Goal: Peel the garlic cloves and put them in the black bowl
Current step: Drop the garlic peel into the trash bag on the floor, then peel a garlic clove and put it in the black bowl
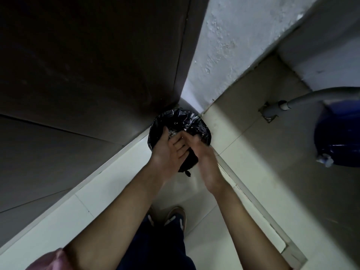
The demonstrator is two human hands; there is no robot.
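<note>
Bin: a round bin with a black bag [180, 121] in it stands on the floor, right in the corner where the dark door meets the white wall.
Garlic and black bowl: they do not show in this view, so I cannot tell where they are.
Bits in the bag: small pale bits lie on the black bag near the fingers; they are too small to tell what they are.
Left hand [169, 152]: it is over the bin, palm up, fingers straight and loose, holding nothing that I can see.
Right hand [202, 158]: it is over the bin just beside the left hand, fingers straight, and its fingertips touch the left hand's fingers; it looks blurry.
Floor [243, 145]: big pale tiles with thin lines between them; a lighter strip runs along the right side.
Door [87, 65]: dark brown and plain, filling the left side.
Wall [233, 45]: white and bumpy, with rough paint.
Pipe [303, 98]: a grey pipe goes into the floor at the right.
Blue tub [339, 133]: a dark blue tub stands at the right edge, well apart from the bin.
Person: bare arms, dark trousers, and one brown shoe [176, 217] on the tiles.
Writing: none that I can read.
</note>
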